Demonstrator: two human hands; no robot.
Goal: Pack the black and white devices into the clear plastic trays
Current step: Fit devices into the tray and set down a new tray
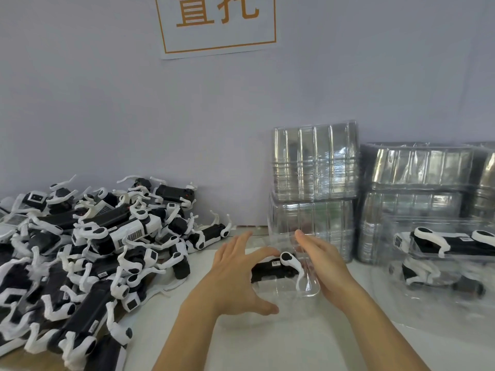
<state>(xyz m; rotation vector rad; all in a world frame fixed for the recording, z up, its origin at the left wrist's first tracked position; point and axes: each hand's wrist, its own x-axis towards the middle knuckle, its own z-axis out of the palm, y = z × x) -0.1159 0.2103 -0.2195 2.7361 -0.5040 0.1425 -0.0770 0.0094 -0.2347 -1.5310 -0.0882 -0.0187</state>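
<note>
A person's two bare forearms reach forward over a white table, seen from a camera worn on the head. Between the hands lies a clear plastic tray with one black and white device resting in it, its black body lengthwise and a white curved arm draped toward the near right corner. The left hand is spread wide with straight fingers at the tray's left end, its thumb low and near, gripping nothing; it seems placed to steady the tray or seat the device. The right hand stands edge-on along the tray's right side, fingers straight and together, also holding nothing, likely bracing the thin plastic so it does not slide. Whether either hand actually touches the tray is hard to tell. To the left, a large loose pile of devices waits within easy reach of the left hand. Behind the tray, against the pale wall, stand stacks of empty trays, kept close for the next pick. To the right, packed trays with devices inside sit stacked, set aside as finished work. A white sign with orange characters hangs on the wall above.
</note>
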